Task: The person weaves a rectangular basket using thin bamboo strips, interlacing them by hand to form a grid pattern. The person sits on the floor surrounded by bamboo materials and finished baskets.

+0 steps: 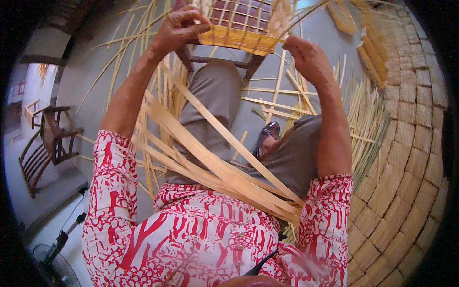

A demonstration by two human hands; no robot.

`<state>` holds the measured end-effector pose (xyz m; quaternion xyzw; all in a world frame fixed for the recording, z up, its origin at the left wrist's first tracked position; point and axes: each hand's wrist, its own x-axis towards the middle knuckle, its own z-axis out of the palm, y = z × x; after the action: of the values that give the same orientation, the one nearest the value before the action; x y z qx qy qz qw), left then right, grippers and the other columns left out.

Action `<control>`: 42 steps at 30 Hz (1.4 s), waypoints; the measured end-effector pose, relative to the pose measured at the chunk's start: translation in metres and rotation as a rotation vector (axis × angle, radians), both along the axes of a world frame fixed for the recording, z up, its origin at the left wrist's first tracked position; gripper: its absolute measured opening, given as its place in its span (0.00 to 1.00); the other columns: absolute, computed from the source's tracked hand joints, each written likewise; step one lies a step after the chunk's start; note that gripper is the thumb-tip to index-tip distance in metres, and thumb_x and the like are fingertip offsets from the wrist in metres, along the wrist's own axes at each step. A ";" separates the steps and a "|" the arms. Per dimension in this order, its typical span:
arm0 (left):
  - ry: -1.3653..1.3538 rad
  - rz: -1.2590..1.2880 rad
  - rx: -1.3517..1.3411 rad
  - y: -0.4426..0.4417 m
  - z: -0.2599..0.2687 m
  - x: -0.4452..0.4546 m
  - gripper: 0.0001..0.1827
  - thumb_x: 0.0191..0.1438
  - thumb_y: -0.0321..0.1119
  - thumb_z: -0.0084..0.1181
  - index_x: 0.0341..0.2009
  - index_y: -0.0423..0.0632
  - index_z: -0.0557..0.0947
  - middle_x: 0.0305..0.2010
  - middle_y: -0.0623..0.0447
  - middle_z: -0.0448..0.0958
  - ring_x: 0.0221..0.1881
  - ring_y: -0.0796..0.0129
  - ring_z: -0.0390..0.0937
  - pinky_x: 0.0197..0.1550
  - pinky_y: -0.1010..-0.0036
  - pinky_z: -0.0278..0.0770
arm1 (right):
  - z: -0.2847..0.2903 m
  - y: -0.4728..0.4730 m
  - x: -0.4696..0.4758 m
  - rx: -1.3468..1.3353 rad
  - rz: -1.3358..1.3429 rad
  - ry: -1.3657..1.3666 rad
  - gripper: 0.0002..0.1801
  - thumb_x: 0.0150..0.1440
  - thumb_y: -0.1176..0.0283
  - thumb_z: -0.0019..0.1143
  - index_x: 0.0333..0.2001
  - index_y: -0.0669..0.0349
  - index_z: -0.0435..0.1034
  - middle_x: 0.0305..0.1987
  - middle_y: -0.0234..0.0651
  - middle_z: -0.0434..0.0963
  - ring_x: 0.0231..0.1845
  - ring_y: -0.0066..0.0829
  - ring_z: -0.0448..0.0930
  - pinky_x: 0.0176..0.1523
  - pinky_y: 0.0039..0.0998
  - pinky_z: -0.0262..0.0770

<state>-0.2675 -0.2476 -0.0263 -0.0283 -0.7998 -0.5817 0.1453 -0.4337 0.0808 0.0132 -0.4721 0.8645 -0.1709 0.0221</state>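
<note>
In front of me, near the top of the head view, a lattice of thin woven strips [244,16] lies over a dark reddish block on a dark wooden stand [218,61]. A wide yellow band of bamboo-like strips [236,40] runs across its near side. My left hand [181,28] pinches the band's left end between thumb and fingers. At its right end, my right hand [308,59] has its fingertips closed on a strip; the fingers partly hide the grip. Across my lap lie several long, flat pale strips [215,172].
Loose strips [287,104] litter the grey floor around my feet. A bundle of thin splints [365,125] lies at right, beside stacked woven blocks [408,150]. Flat yellow pieces [373,53] lie at upper right. A wooden chair [53,140] and a fan [53,262] are at left.
</note>
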 end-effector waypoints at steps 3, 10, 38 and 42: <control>0.119 0.182 0.034 0.016 -0.005 0.008 0.24 0.54 0.26 0.67 0.55 0.49 0.77 0.40 0.58 0.77 0.35 0.79 0.75 0.35 0.81 0.78 | 0.002 -0.006 0.004 -0.143 0.028 -0.114 0.10 0.65 0.67 0.50 0.46 0.56 0.75 0.38 0.46 0.82 0.41 0.51 0.81 0.43 0.41 0.76; 0.252 0.564 0.059 0.044 -0.012 0.016 0.25 0.51 0.25 0.67 0.55 0.50 0.77 0.41 0.54 0.81 0.44 0.73 0.80 0.46 0.76 0.80 | 0.011 -0.011 0.008 -0.112 0.017 -0.308 0.09 0.63 0.70 0.53 0.45 0.57 0.77 0.35 0.45 0.82 0.34 0.40 0.83 0.38 0.35 0.76; 0.264 0.607 0.128 0.030 0.000 0.031 0.15 0.54 0.17 0.53 0.47 0.43 0.77 0.32 0.59 0.75 0.30 0.79 0.73 0.31 0.82 0.73 | 0.016 -0.023 0.020 -0.132 -0.011 -0.167 0.15 0.62 0.57 0.55 0.41 0.55 0.79 0.34 0.44 0.82 0.36 0.46 0.82 0.40 0.39 0.77; 0.324 0.716 -0.038 0.056 0.010 0.027 0.16 0.54 0.30 0.66 0.48 0.49 0.80 0.38 0.53 0.81 0.37 0.73 0.79 0.41 0.75 0.80 | 0.007 -0.021 0.016 -0.181 0.033 -0.153 0.13 0.62 0.59 0.53 0.38 0.56 0.78 0.35 0.46 0.81 0.37 0.50 0.81 0.40 0.43 0.77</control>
<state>-0.2405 -0.1919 -0.0167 0.1582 -0.7366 -0.4673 0.4627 -0.4178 0.0602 0.0201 -0.4718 0.8335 -0.2836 0.0482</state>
